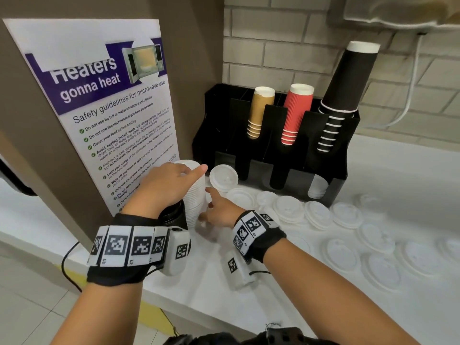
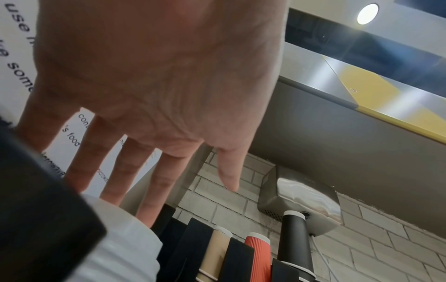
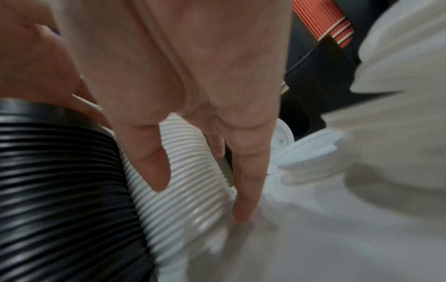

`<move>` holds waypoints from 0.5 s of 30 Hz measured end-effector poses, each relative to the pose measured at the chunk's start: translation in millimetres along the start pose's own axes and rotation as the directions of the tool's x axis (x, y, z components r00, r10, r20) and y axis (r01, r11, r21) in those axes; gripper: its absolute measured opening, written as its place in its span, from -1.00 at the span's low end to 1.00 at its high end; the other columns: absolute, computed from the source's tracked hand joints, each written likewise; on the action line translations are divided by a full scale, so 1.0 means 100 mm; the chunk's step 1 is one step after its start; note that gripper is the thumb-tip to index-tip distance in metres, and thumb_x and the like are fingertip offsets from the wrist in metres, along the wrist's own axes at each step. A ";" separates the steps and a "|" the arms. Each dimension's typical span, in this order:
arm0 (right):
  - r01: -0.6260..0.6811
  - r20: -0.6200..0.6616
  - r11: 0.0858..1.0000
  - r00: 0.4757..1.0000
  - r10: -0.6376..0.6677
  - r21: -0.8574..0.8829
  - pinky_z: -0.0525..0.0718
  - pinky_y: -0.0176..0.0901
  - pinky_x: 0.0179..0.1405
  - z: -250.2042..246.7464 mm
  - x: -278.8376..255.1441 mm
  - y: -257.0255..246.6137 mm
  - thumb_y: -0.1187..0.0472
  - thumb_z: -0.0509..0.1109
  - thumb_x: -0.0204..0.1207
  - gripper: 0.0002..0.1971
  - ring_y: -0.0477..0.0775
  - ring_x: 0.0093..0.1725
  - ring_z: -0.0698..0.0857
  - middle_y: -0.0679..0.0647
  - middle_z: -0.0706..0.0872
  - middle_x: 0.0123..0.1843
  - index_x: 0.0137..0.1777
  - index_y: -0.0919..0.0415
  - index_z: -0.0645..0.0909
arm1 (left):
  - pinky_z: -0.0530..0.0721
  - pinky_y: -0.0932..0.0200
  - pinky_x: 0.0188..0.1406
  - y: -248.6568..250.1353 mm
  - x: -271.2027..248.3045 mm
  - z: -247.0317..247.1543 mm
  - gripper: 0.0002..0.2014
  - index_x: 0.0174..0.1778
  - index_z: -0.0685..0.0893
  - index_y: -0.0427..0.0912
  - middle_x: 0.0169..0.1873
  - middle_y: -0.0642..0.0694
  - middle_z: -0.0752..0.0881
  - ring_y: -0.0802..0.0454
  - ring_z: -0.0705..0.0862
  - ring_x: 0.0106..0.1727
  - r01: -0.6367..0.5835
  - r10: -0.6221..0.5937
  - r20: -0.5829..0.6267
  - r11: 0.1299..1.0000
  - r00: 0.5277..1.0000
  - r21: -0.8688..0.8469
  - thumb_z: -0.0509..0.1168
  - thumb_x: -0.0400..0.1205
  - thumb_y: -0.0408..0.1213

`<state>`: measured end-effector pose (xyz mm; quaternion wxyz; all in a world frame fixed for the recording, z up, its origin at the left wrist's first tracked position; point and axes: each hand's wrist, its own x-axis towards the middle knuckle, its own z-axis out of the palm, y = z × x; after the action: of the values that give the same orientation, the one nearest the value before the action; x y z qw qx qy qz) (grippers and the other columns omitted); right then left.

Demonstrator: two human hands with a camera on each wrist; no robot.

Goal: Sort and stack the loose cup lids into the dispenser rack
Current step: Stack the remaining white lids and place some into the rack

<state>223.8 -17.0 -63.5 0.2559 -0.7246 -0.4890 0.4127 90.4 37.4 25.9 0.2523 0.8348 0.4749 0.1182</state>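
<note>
A tall stack of white lids (image 1: 196, 202) stands on the counter's left end, beside a shorter stack of black lids (image 1: 174, 216). My left hand (image 1: 184, 175) lies flat on top of the white stack (image 2: 125, 248), fingers straight and spread. My right hand (image 1: 211, 207) reaches down at the stack's base; its thumb (image 3: 154, 167) lies against the ribbed white side (image 3: 183, 209) and one fingertip (image 3: 242, 213) touches the counter. A single white lid (image 1: 224, 178) stands tilted in front of the black dispenser rack (image 1: 311, 125). Several loose white lids (image 1: 316, 215) lie along the counter to the right.
The rack holds tan cups (image 1: 261, 110), red cups (image 1: 296, 113) and black cups (image 1: 348, 78); a few white lids (image 1: 317, 188) sit in its lower right slot. A microwave poster (image 1: 104, 115) on a brown panel closes off the left. Brick wall behind; the counter's front edge (image 1: 174, 302) is near.
</note>
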 end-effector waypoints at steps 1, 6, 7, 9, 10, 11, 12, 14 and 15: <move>0.009 0.000 0.999 1.000 -0.009 -0.034 0.49 -0.06 0.35 -0.05 -0.03 -0.02 0.18 0.45 0.53 -0.11 0.21 0.47 0.47 0.26 0.41 0.54 0.69 0.08 -0.07 | 0.45 -0.05 0.31 0.00 0.00 0.00 -0.38 0.33 0.67 -0.01 0.36 -0.08 0.64 -0.11 0.54 0.40 0.001 -0.001 -0.002 1.000 1.000 0.000 0.05 0.62 0.36; 0.112 -0.217 0.993 0.969 -0.115 -0.028 0.64 -0.06 0.17 -0.78 -0.29 -0.14 0.08 0.48 0.49 -0.38 0.10 0.25 0.61 0.14 0.54 0.34 0.53 0.11 0.36 | 0.46 0.06 0.18 0.13 -0.01 0.01 -0.49 0.31 0.67 0.03 0.33 -0.09 0.61 -0.06 0.55 0.36 -0.115 0.105 -0.110 0.989 0.988 -0.091 0.24 0.59 0.26; 0.114 -0.301 0.993 0.949 -0.096 0.044 0.66 -0.08 0.08 -0.99 -0.35 -0.13 0.10 0.48 0.49 -0.45 0.04 0.12 0.65 0.12 0.61 0.22 0.46 0.11 0.44 | 0.44 0.13 0.11 0.18 -0.01 0.02 -0.56 0.28 0.68 0.05 0.30 -0.03 0.62 0.02 0.57 0.31 -0.180 0.156 -0.149 0.970 0.976 -0.163 0.28 0.59 0.22; 0.067 -0.507 0.992 0.862 -0.005 0.103 0.59 -0.18 -0.09 -1.47 -0.42 -0.02 0.11 0.45 0.49 -0.59 0.01 -0.06 0.64 0.09 0.66 0.02 0.32 0.14 0.53 | 0.47 0.27 0.02 0.32 -0.01 0.07 -0.73 0.15 0.71 0.11 0.19 0.13 0.69 0.18 0.61 0.20 -0.293 0.234 -0.204 0.892 0.951 -0.345 0.32 0.61 0.11; 0.010 -0.604 0.998 0.796 0.032 0.066 0.52 -0.17 -0.10 -1.70 -0.43 0.06 0.11 0.40 0.51 -0.64 0.06 -0.04 0.63 0.12 0.66 -0.01 0.27 0.19 0.56 | 0.49 0.33 -0.01 0.38 -0.01 0.12 -0.82 0.06 0.73 0.14 0.08 0.22 0.72 0.25 0.64 0.12 -0.323 0.254 -0.210 0.843 0.944 -0.431 0.34 0.62 0.05; -0.079 -0.666 0.997 0.743 0.075 0.024 0.47 -0.17 -0.06 -1.89 -0.43 0.13 0.12 0.35 0.53 -0.67 0.15 0.05 0.64 0.20 0.66 0.04 0.23 0.27 0.58 | 0.50 0.40 -0.06 0.44 -0.01 0.18 -0.90 -0.02 0.73 0.15 -0.04 0.26 0.74 0.33 0.66 0.04 -0.332 0.266 -0.200 0.801 0.943 -0.498 0.35 0.63 -0.01; -0.180 -0.690 0.984 0.713 0.123 -0.010 0.46 -0.15 -0.01 -2.07 -0.41 0.24 0.15 0.30 0.57 -0.66 0.22 0.18 0.63 0.27 0.67 0.16 0.24 0.35 0.58 | 0.50 0.44 -0.10 0.49 -0.01 0.25 -0.94 -0.08 0.74 0.15 -0.13 0.28 0.74 0.37 0.67 -0.03 -0.327 0.274 -0.178 0.767 0.945 -0.552 0.35 0.63 -0.06; -0.370 -0.677 0.926 0.702 0.223 -0.078 0.46 -0.07 0.22 -2.23 -0.36 0.41 0.22 0.20 0.65 -0.62 0.28 0.41 0.53 0.32 0.57 0.41 0.39 0.41 0.51 | 0.54 0.39 -0.10 0.53 0.02 0.41 -0.91 -0.10 0.75 0.13 -0.16 0.22 0.75 0.30 0.71 -0.06 -0.262 0.263 -0.099 0.707 0.960 -0.657 0.34 0.65 -0.11; -0.437 -0.639 0.889 0.725 0.257 -0.138 0.42 -0.04 0.33 -2.25 -0.35 0.47 0.24 0.17 0.68 -0.60 0.28 0.47 0.48 0.32 0.51 0.47 0.45 0.41 0.47 | 0.57 0.32 -0.08 0.54 0.04 0.49 -0.90 -0.08 0.76 0.11 -0.11 0.17 0.77 0.22 0.74 -0.05 -0.208 0.245 -0.049 0.681 0.968 -0.703 0.33 0.66 -0.12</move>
<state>431.3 -59.6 31.0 0.2106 -0.9254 -0.2884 0.1272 153.3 3.0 13.4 0.5455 0.7307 0.2808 0.2995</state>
